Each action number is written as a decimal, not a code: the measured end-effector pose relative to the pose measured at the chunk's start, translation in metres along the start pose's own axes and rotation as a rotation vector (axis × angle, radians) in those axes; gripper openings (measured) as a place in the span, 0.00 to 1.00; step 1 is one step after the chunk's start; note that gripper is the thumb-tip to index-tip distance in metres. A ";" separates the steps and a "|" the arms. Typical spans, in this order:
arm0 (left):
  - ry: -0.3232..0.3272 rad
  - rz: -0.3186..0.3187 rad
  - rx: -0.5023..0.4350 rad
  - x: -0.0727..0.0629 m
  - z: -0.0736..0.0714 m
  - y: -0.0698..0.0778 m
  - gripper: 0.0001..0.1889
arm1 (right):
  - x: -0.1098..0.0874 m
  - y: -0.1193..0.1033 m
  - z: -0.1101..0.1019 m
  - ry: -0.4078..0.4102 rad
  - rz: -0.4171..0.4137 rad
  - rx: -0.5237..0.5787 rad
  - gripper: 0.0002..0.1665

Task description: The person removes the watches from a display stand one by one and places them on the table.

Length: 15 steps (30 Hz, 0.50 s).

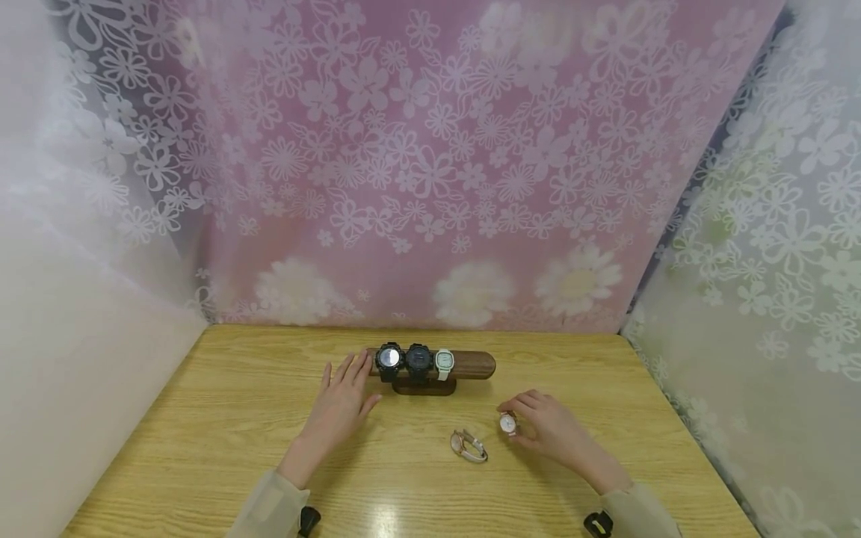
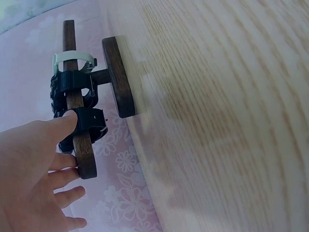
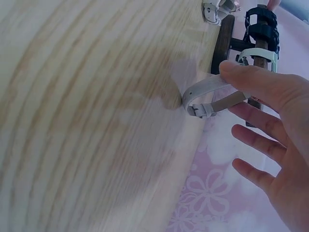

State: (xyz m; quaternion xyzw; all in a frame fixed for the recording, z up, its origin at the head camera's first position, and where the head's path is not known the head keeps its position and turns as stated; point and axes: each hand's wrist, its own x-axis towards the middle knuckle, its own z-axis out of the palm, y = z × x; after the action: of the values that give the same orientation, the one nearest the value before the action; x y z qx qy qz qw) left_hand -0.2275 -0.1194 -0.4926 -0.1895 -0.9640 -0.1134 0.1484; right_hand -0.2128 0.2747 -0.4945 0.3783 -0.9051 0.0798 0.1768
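A wooden watch stand [image 1: 474,365] bears three watches: a black one with a bright face [image 1: 389,357] at the left, a second black one [image 1: 418,359] beside it, and a pale green square one [image 1: 445,361]. My left hand [image 1: 341,403] is at the stand's left end, fingers spread and fairly straight, index fingertip right at the bar. In the left wrist view its thumb [image 2: 63,123] overlaps the nearest black strap. Between thumb and fingers, my right hand [image 1: 554,430] pinches a round-faced watch [image 1: 507,424]; its pale strap [image 3: 205,89] forms a closed loop over the table.
Another watch with a light strap [image 1: 474,450] lies on the wooden table [image 1: 397,486], left of the right hand. The stand's foot [image 1: 424,387] rests on the table. Flowered pink cloth [image 1: 417,187] hangs behind, with pale panels at both sides.
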 end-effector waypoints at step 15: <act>0.009 0.001 -0.006 0.000 0.003 -0.002 0.37 | -0.002 -0.006 -0.002 -0.101 0.022 -0.030 0.28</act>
State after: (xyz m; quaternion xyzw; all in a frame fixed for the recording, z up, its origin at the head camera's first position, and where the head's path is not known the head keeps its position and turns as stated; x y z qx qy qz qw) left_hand -0.2286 -0.1202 -0.4953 -0.1899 -0.9628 -0.1170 0.1524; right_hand -0.2070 0.2721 -0.4932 0.3693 -0.9181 0.0490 0.1356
